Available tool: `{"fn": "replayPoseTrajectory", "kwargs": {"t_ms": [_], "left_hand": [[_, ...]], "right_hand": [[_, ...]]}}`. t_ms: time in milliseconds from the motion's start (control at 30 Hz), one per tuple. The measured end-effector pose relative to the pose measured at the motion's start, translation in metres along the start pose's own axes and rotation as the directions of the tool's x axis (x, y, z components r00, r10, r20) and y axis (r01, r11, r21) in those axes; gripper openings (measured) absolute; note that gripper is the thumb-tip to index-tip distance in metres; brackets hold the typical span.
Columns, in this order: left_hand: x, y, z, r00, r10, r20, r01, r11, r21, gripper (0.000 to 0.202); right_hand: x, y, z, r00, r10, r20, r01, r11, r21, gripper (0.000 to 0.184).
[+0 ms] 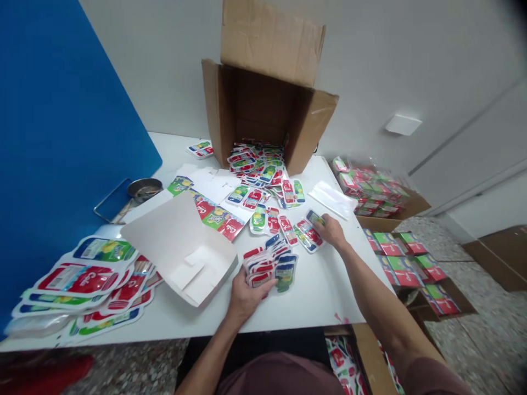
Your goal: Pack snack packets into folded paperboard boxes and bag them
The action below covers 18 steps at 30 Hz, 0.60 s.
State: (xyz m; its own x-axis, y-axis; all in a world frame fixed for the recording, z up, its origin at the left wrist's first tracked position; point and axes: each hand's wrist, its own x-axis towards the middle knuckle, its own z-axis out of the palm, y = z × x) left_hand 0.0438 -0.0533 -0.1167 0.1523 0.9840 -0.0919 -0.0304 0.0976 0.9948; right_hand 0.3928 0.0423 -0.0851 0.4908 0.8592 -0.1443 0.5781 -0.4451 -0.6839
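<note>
My left hand [242, 299] is closed around a stack of small red, green and blue soda-bottle packets [262, 263] near the table's front edge. One dark blue and green packet sticks out at the stack's right side. Farther right, my right hand [330, 230] pinches a blue and green packet [315, 218] just above a green and red pair of packets [308, 236] on the table. Between my hands lies a red packet [288, 230]. More paired packets [264, 219] lie just beyond, leading back to a loose heap [263, 164] spilling from the cardboard box [267, 44].
Folded printed card [185, 252] covers the table's left middle, beside large cola and lemon pouches [86, 277]. A metal dish [145, 188] stands behind. Clear plastic bags [333, 200] lie right. Cartons of packed boxes [395, 258] stand beyond the right edge; a blue panel [61, 109] borders the left.
</note>
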Motion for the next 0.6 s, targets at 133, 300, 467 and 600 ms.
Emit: {"fn": "replayPoseTrajectory", "kwargs": {"t_ms": [133,300,467,600], "left_hand": [[0.000,-0.001,0.000,1.000,0.002,-0.015,-0.002,1.000,0.025,0.060],[-0.002,0.003,0.001,1.000,-0.009,0.022,0.009,1.000,-0.020,0.062],[-0.013,0.003,0.003,0.989,-0.020,0.146,0.037,0.993,-0.116,0.059],[-0.024,0.005,0.012,0.958,-0.038,0.285,0.082,0.986,-0.146,0.062]], "right_hand": [[0.001,-0.003,-0.001,0.994,0.061,0.094,-0.065,0.997,0.044,0.055],[-0.010,-0.009,-0.009,0.941,0.063,0.333,-0.148,0.960,0.237,0.039],[-0.038,-0.001,-0.033,0.960,-0.061,0.274,-0.069,0.896,0.439,0.045],[-0.070,0.012,-0.045,0.985,-0.150,0.091,0.075,0.829,0.554,0.044]]}}
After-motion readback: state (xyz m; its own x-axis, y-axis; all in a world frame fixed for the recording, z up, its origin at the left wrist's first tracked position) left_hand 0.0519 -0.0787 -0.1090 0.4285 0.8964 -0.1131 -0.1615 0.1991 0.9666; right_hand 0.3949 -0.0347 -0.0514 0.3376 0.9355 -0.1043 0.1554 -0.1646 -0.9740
